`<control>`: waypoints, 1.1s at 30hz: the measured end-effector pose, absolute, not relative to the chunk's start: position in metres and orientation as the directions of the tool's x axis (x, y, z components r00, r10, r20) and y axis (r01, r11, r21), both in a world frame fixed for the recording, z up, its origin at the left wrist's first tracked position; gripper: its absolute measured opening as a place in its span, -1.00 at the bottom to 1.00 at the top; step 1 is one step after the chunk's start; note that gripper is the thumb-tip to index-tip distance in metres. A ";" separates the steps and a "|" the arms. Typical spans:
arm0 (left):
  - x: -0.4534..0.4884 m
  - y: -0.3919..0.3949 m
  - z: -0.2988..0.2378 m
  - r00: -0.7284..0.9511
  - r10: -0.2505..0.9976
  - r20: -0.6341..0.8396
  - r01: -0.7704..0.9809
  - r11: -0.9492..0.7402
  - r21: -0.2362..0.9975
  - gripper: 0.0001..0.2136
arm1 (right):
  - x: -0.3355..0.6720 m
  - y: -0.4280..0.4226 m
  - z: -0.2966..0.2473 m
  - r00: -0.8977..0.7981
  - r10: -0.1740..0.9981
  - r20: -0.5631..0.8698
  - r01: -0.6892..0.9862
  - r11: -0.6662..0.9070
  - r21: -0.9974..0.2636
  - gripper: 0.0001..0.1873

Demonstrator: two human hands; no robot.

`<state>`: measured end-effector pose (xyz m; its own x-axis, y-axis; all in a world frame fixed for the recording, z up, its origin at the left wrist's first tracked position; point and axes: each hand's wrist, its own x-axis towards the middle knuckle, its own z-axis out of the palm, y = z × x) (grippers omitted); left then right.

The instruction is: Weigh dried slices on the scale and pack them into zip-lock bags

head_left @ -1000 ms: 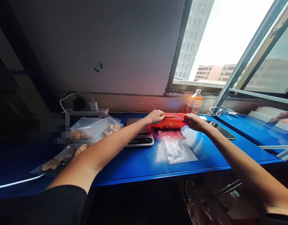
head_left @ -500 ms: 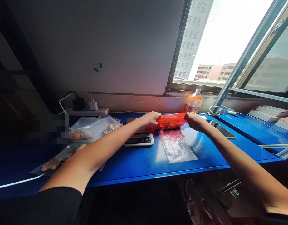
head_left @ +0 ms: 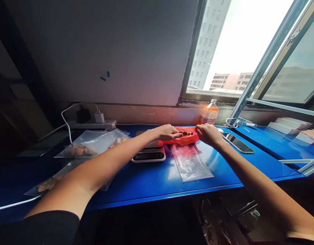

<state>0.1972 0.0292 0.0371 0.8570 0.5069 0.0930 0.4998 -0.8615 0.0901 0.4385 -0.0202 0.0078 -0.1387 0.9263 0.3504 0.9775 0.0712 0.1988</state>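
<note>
A red plastic bag (head_left: 182, 139) with dark pieces showing at its mouth lies on the blue table (head_left: 151, 180), partly over a small digital scale (head_left: 148, 153). My left hand (head_left: 167, 132) grips the bag's left end and my right hand (head_left: 207, 134) grips its right end. An empty clear plastic bag (head_left: 189, 163) lies flat on the table just in front of the red one.
Several clear bags with brownish pieces (head_left: 93, 144) lie at the left. A power strip with a charger (head_left: 98, 121) sits at the wall. An orange drink bottle (head_left: 209, 113) and a phone (head_left: 237, 143) are at the right. Another person's hand (head_left: 313, 135) shows at the far right edge.
Both hands have drawn closer together on the red bag. It was stretched and lifted half a second ago; now it sits lower, its mouth showing dark contents. The camera has shifted slightly.
</note>
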 end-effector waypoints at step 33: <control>0.186 0.030 0.063 0.606 0.746 0.278 0.795 -0.583 -0.167 -0.76 | 0.395 0.000 0.011 -0.208 0.912 0.353 0.967 0.246 -0.066 -0.29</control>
